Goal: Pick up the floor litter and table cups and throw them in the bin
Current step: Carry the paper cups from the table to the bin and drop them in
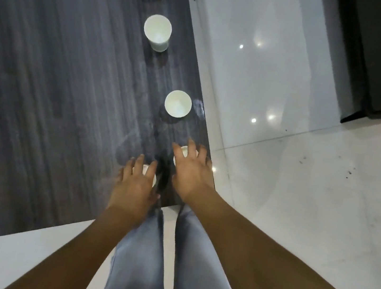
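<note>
We see 5 white cups upright, mouths up, lined along table's (54, 97) right edge. L hand (134, 185) and R hand (193, 169), fingers spread, hover over nearest two cups (184, 151); grip can't tell.

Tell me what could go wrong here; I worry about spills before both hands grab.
The cup under the right hand stands near the table's edge, so a clumsy grab might knock it to the floor. The left hand hides its cup, so any leftover liquid is unseen.

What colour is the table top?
Dark grey table top with streaky wood-grain pattern, seen in the head view.
</note>
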`<action>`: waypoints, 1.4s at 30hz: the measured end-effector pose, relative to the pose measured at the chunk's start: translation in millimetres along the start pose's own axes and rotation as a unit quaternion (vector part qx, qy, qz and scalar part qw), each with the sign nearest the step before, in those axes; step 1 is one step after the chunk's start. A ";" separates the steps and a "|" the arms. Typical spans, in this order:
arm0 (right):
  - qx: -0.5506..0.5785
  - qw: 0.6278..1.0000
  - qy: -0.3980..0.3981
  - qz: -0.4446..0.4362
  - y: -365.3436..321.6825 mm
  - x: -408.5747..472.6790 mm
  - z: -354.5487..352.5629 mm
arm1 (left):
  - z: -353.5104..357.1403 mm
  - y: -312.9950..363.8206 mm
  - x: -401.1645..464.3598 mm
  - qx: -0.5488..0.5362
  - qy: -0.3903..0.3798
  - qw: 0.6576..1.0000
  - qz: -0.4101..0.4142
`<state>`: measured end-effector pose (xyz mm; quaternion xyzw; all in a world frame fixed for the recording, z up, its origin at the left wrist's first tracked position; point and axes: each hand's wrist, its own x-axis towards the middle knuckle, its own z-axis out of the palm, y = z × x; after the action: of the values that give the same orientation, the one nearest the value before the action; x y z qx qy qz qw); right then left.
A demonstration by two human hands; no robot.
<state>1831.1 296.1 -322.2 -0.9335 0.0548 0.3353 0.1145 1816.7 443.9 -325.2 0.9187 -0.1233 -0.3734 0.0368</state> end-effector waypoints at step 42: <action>-0.367 0.656 -0.145 -0.643 -457.7 -532.1 141.9 | 170.8 -168.0 -699.9 -0.309 0.244 0.738 -0.548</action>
<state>1416.8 788.2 -7.7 -0.6411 -0.7045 0.3013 -0.0443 1248.0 788.4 -0.8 0.8250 0.5373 -0.1097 0.1365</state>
